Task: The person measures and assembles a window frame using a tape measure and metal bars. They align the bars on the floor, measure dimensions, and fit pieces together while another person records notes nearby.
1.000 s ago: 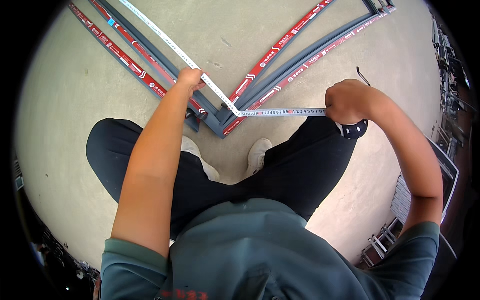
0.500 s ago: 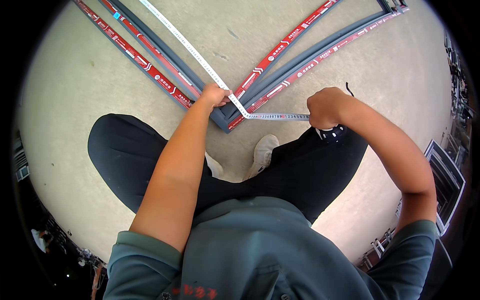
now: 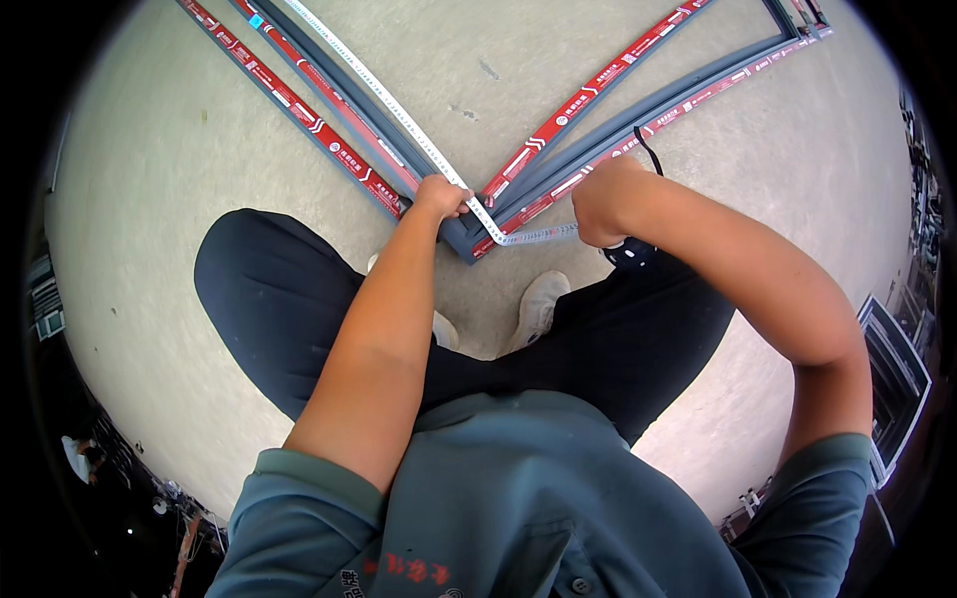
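Observation:
A grey frame [image 3: 461,239] with red printed film strips lies on the floor, its near corner pointing toward my feet. Along its left side runs a white measuring tape [image 3: 404,118], which bends at the corner and goes on to the right. My left hand [image 3: 442,197] is closed with its fingers pinching the tape blade close to that corner. Off to the right of the corner, my right hand [image 3: 610,202] is closed in a fist around the tape measure's end of the blade. A black cord loop sticks up beside it. The fist hides the tape's case.
My shoes [image 3: 541,304] stand on the concrete floor [image 3: 140,289] just behind the corner, with my knees spread to both sides. A dark framed panel [image 3: 890,389] stands at the far right. A person [image 3: 80,458] shows at the lower left rim.
My right hand has moved left, toward the frame corner, so the stretch of tape between my hands is shorter. My left hand still grips the tape near the corner. The view has shifted slightly.

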The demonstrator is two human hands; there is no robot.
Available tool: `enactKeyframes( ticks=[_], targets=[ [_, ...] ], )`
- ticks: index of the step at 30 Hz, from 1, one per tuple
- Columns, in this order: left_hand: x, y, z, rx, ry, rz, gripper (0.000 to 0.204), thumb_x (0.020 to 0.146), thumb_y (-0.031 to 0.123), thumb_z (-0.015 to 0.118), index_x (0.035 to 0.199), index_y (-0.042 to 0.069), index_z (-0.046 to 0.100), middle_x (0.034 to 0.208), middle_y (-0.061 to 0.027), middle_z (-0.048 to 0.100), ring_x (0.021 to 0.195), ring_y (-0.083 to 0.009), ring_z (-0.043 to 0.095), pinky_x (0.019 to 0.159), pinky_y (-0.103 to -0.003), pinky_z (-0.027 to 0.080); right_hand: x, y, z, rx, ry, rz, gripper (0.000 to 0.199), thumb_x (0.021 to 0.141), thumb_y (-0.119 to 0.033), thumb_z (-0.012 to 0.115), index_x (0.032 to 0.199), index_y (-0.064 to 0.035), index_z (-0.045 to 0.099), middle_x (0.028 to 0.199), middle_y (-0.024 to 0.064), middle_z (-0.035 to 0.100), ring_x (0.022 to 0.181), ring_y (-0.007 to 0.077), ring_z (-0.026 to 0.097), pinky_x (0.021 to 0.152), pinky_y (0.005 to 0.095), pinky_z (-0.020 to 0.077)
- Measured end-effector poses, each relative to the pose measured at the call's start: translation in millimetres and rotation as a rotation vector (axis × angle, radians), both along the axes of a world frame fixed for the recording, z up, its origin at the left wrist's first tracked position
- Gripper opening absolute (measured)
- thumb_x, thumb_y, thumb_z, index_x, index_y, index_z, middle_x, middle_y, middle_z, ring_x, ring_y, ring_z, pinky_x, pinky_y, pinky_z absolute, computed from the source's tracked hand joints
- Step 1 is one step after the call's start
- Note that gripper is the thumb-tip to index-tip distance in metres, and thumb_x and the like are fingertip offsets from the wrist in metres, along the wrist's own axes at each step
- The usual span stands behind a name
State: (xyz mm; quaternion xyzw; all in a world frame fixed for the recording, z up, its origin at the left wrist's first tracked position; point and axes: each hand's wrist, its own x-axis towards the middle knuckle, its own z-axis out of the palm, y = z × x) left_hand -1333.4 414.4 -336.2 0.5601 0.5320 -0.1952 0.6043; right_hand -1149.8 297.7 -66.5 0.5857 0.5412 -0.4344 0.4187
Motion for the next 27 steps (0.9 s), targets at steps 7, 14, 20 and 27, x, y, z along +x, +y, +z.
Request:
enactKeyframes(
  ticks=[7,14,20,27],
  targets=[
    [-1,1,-10,-0.006,0.012,-0.004,0.017,0.083,0.010,0.074,0.088,-0.006,0.070,0.077,-0.0124,0.072,0.062,-0.0159,0.070,0.049,-0.029,0.052,-4,20,13,-0.014,-0.021,0.033,0.035,0.073,-0.011,0.059,0.105,-0.0059,0.075,0.105,0.0133,0.073,0.100,0.0303,0.070,0.082,0.0410,0.0531],
    [0,0,-12,-0.011,-0.001,-0.003,0.019,0.084,0.012,0.074,0.089,-0.006,0.071,0.076,-0.0125,0.072,0.061,-0.0160,0.069,0.049,-0.028,0.052,-6,26,23,-0.001,-0.045,0.020,0.035,0.073,-0.011,0.060,0.103,-0.0056,0.075,0.105,0.0146,0.073,0.100,0.0315,0.070,0.081,0.0407,0.0534],
    [1,-2,-11,0.003,-0.004,0.005,0.020,0.083,0.013,0.074,0.090,-0.006,0.070,0.076,-0.0127,0.073,0.062,-0.0166,0.070,0.050,-0.028,0.052,-11,28,21,-0.003,-0.045,0.043,0.035,0.072,-0.010,0.060,0.103,-0.0063,0.076,0.104,0.0143,0.073,0.099,0.0316,0.070,0.081,0.0404,0.0534],
    [1,-3,-8,0.028,0.007,-0.012,0.020,0.083,0.012,0.073,0.092,-0.005,0.069,0.079,-0.0136,0.073,0.066,-0.0183,0.072,0.056,-0.031,0.054,-18,31,22,-0.014,-0.051,0.051,0.030,0.079,-0.015,0.056,0.099,-0.0041,0.076,0.098,0.0148,0.073,0.097,0.0315,0.069,0.082,0.0403,0.0539]
  ],
)
